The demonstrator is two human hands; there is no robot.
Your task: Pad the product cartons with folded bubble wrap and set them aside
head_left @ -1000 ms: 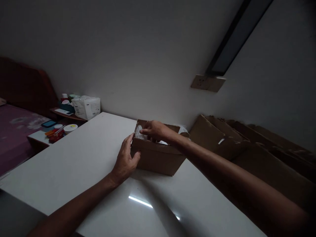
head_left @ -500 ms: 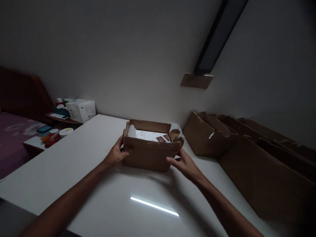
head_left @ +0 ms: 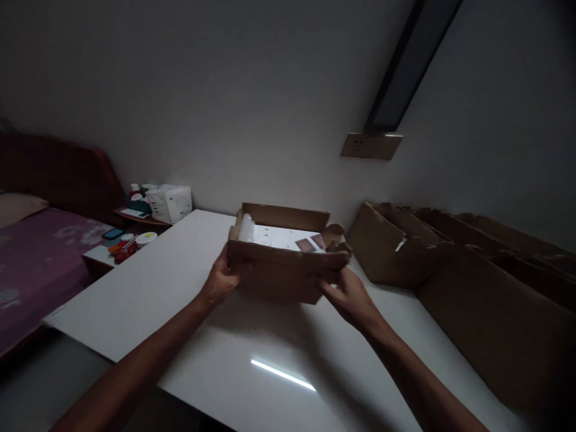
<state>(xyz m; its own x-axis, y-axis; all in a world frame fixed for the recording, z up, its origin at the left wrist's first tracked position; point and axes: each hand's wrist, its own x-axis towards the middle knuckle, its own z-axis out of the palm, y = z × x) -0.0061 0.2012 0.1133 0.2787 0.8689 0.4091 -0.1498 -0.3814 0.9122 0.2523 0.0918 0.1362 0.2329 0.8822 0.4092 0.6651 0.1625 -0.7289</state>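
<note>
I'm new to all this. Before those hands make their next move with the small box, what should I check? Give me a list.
1. Left hand on the small box: ok, at its left end.
2. Right hand on the box: ok, at its right end.
3. White item inside the box: ok.
4. Clear wrapping inside too: ok, at the left end.
5. Top closed: not ok, it is open.
6. Underside resting flat on the white table: cannot tell.

From head height, the camera looks down across a table (head_left: 166, 273).
</note>
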